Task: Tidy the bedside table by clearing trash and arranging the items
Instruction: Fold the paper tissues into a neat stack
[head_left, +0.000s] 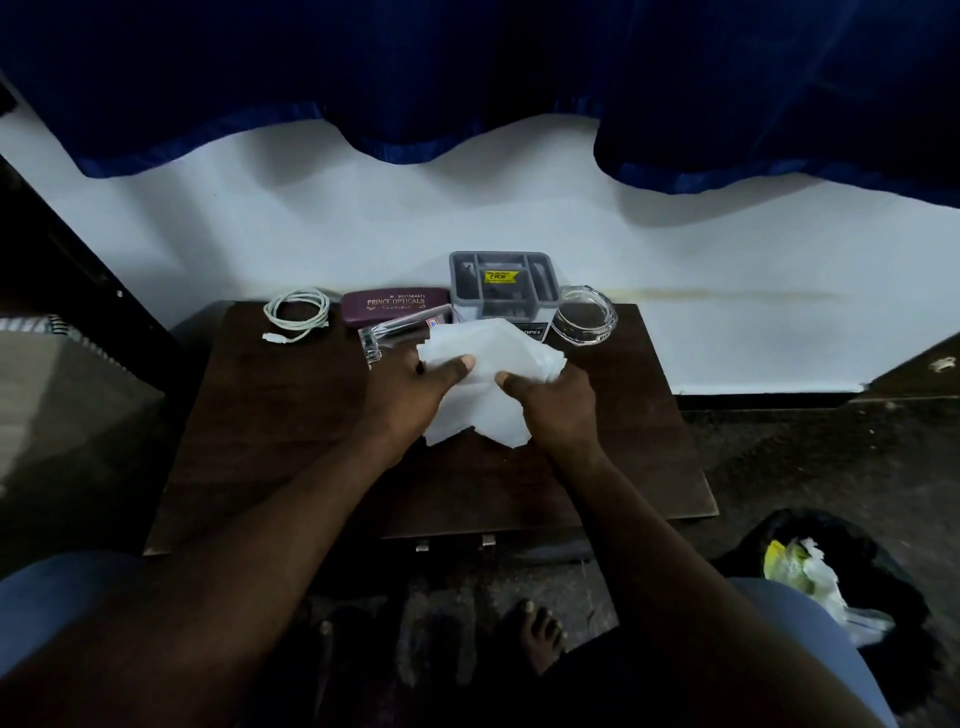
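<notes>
Cable (297, 316), one white coil, lies at the far left corner of the dark desk (270, 447). Just right of it sits one maroon spectacle case (395, 305), and in front of that one clear plastic box (396, 332), partly hidden by the white tissue paper (485, 382). Left hand (415, 395) and right hand (553, 402) each close a grip on that crumpled paper, thumbs on top, above the middle of the desk. Behind the paper stands one grey organiser tray (501, 283), its lower front covered. One glass ashtray (584, 317) sits just right of it. On the floor at far right lies one black bag (878, 566) holding trash.
</notes>
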